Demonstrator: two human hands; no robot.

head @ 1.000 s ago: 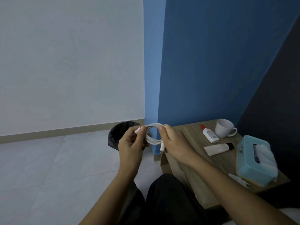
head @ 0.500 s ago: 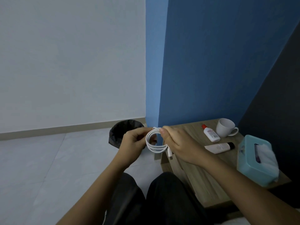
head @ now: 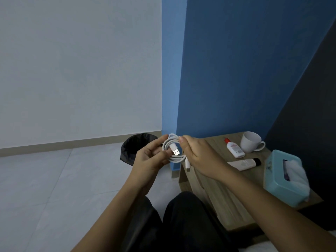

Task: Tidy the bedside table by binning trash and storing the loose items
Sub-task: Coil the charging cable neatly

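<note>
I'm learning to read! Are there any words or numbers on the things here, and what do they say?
No words here can be read.
Small bottle: red and dark print on its label, too blurred to read.
White tube: faint print, too small to read.
Tissue box: a pale mark on its side, not readable.
Mug and cable: plain.

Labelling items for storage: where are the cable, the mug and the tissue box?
cable (head: 173, 157): head view, lower arc of the coil
mug (head: 250, 144): head view, outer wall
tissue box (head: 276, 177): head view, teal side
</note>
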